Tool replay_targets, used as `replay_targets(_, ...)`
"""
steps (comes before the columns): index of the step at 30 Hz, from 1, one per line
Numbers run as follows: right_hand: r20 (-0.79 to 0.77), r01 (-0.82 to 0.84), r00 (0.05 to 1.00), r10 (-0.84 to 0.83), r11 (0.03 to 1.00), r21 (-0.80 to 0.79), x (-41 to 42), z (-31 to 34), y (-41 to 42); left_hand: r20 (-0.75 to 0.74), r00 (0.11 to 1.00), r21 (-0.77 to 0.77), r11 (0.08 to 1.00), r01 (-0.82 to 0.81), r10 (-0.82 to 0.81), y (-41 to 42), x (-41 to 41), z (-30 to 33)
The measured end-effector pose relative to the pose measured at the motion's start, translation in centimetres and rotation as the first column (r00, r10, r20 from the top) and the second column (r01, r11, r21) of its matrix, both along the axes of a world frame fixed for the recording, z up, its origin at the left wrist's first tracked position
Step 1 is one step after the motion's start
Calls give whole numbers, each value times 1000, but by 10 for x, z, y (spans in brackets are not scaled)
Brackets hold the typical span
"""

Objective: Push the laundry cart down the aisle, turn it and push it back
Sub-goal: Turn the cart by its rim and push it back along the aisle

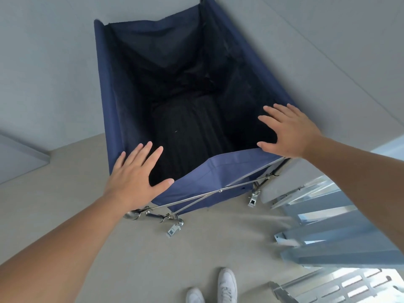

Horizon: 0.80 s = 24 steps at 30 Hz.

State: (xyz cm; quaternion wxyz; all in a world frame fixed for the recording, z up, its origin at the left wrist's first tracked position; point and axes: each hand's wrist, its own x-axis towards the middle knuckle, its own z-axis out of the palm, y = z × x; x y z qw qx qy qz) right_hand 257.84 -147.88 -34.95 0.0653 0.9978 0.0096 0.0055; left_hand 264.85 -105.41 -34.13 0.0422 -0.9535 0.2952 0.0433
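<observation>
Both hands are spread wide, fingers splayed, gripping nothing: the left hand (135, 171) hovers at the near-left corner of the navy fabric laundry cart (220, 173), the right hand (288, 130) at its near-right corner. The cart stands on the beige floor (131, 259), dark cloth (192, 136) heaped inside, white sneakers (227, 283) just behind it.

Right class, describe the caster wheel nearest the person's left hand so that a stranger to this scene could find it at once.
Start at the big navy fabric laundry cart filling the middle of the view. Follow its near end down to the crossed metal frame by the floor. The caster hangs under the corner below the left hand; the other visible caster sits further right, by the pale blue racks.
</observation>
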Motion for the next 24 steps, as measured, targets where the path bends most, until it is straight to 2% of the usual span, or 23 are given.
replay_targets(24, 25, 3, 1000, -4, 999, 51, -1, -1, -2, 1, 1000, 39, 999, -15, 15, -3, -1, 1)
